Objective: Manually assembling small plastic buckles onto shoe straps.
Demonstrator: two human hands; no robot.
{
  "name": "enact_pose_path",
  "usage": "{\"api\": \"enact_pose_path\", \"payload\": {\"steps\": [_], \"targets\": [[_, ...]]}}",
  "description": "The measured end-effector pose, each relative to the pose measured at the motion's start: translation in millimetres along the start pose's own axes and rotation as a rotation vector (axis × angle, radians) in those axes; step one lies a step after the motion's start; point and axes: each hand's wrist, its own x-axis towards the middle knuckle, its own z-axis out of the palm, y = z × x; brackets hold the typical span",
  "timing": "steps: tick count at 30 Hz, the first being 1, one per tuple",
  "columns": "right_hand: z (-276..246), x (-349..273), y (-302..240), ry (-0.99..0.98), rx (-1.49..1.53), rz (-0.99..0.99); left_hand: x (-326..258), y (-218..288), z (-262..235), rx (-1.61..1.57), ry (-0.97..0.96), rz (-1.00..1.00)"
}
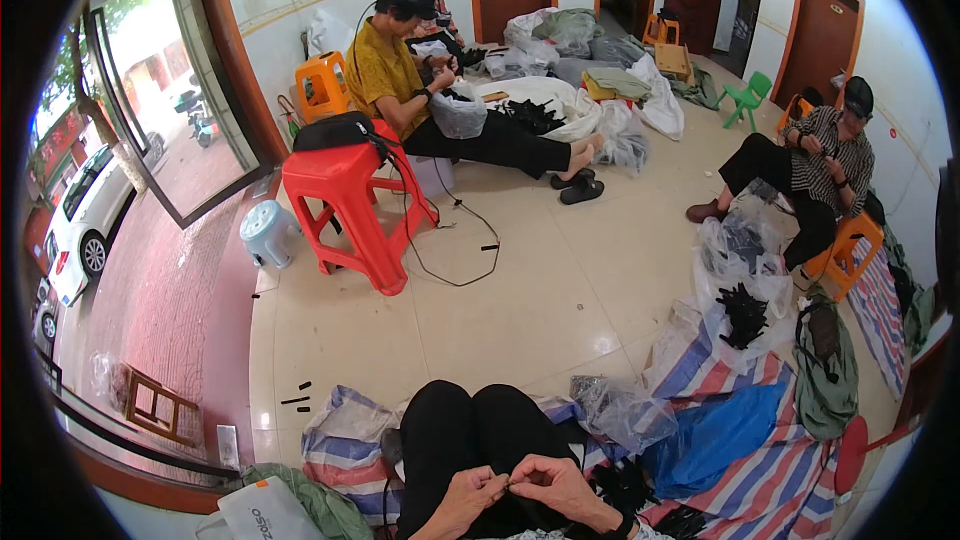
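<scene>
Above my lap, my left hand point(474, 496) and my right hand point(556, 486) meet with their fingertips almost touching. Both are closed in a pinch; a small dark thing seems to sit between them, too small to make out against my black trousers point(470, 430). Beside my right forearm lies a heap of black strip-like pieces point(622, 485), partly hidden by the arm. A clear plastic bag point(622, 415) with grey contents rests just beyond that heap. To the left of my legs, several short black strips point(296, 401) are scattered on the tiles.
A striped tarp point(790, 480) spreads around me, with a blue plastic sheet point(715, 440) on it. A red stool point(350, 190) bearing a black bag point(345, 131) stands ahead left. Co-workers sit along the walls, handling small things near bags and a black pile point(742, 315).
</scene>
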Motion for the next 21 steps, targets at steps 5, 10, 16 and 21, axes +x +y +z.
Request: {"api": "enact_pose_path", "payload": {"steps": [5,10,16,21], "targets": [[-1.8,-0.4,-0.1,0.021,-0.042,0.045,-0.7,0.3,2.3,-0.024,0.016,0.000],[0.7,-3.8,2.2,0.025,-0.057,0.035,-2.5,2.2,3.1,-0.044,0.024,0.003],[0.2,0.4,-5.2,0.028,-0.051,0.067,1.2,-6.2,1.2,-0.066,0.016,-0.010],[-4.7,4.1,0.2,0.015,-0.045,0.016,4.5,-3.6,1.6,-0.047,0.025,0.004]]}}
